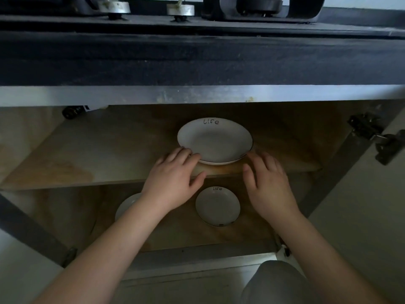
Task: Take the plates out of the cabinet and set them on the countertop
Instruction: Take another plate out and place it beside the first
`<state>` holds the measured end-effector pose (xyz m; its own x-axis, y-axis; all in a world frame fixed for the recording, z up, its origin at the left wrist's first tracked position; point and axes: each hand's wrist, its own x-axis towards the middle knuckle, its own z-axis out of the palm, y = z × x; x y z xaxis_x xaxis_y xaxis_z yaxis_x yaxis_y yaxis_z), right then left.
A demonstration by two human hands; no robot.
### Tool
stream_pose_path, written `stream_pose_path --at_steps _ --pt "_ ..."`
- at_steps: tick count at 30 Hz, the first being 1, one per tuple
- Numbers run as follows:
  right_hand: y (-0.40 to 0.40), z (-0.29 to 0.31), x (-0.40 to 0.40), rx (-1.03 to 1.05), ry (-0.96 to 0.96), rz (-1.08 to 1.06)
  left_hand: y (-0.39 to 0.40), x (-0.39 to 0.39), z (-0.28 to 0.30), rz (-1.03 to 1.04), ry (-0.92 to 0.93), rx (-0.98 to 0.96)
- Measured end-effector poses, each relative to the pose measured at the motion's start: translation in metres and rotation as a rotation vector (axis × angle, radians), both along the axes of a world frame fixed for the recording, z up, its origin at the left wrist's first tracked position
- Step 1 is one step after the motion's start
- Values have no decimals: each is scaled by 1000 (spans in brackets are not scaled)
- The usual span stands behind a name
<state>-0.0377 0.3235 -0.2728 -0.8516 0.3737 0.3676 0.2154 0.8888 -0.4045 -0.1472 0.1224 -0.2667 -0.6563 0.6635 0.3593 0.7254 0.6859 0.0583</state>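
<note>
Hiding half a plate [126,205]: left forearm [122,233]

Dim kitchen, gas stove [197,9] above.

1 head-worn view, close, angled forward and down into the open cabinet [341,163].
</note>
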Motion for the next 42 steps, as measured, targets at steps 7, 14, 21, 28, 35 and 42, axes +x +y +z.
stream_pose_path --at_steps 7,14,21,28,35,42 --pt "9 13 -2 -689 52 -34 -22 19 11 -9 50 30" --pt "9 29 -16 -1361 167 88 -20 -4 16 93 -244 364" --pt "13 41 -28 -1626 221 82 -3 -29 24 348 -1059 1115" --pt "14 47 -30 -1690 179 74 -7 -37 37 389 -1297 1384" --pt "15 44 -25 -1661 25 77 -22 -33 38 432 -1311 1269" --pt "13 44 -19 -1653 42 53 -30 -14 36 309 -1235 1278"
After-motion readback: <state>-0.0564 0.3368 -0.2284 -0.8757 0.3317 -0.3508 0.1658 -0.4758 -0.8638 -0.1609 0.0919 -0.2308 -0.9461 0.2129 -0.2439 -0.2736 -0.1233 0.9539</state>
